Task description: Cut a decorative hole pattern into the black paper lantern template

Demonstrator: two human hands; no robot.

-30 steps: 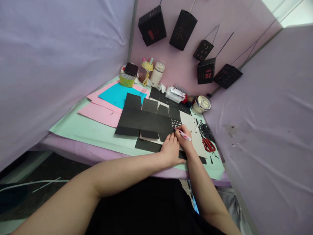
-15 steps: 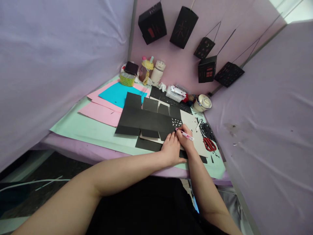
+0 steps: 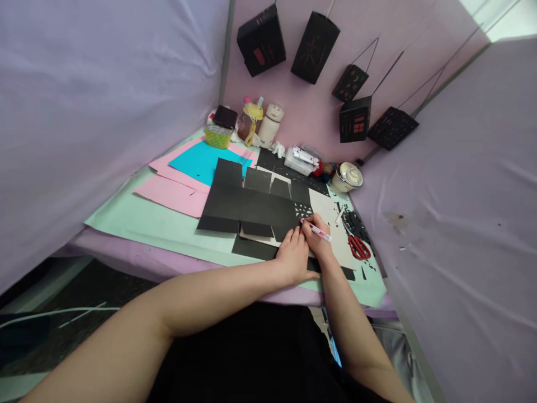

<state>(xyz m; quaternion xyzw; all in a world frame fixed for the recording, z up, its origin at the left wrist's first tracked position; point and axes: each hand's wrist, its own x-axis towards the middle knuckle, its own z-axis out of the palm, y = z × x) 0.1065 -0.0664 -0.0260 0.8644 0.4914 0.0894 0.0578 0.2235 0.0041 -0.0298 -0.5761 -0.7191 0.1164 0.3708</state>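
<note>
A pink-and-white pen-style craft knife (image 3: 316, 230) is pinched in my right hand (image 3: 318, 238), its tip down on a black cardstock sheet (image 3: 264, 206). The tip itself is too small to make out. Just above it, the sheet has a patch of small triangular cut-outs (image 3: 303, 210) showing white beneath. My left hand (image 3: 293, 256) lies flat, fingers stretched over the sheet's lower right part, close beside my right hand. The sheet has slits and flaps along its upper and lower edges. Under it are a white board (image 3: 321, 207) and a black strip (image 3: 254, 248).
Red-handled scissors (image 3: 359, 247) lie right of my hands, beside black paper scraps (image 3: 356, 225). Pink paper (image 3: 172, 195) and blue paper (image 3: 197, 162) lie left. Behind stand a white bottle (image 3: 271, 126), a box of pens (image 3: 302, 159) and a round tub (image 3: 348, 177). Black paper lanterns (image 3: 315, 47) hang above.
</note>
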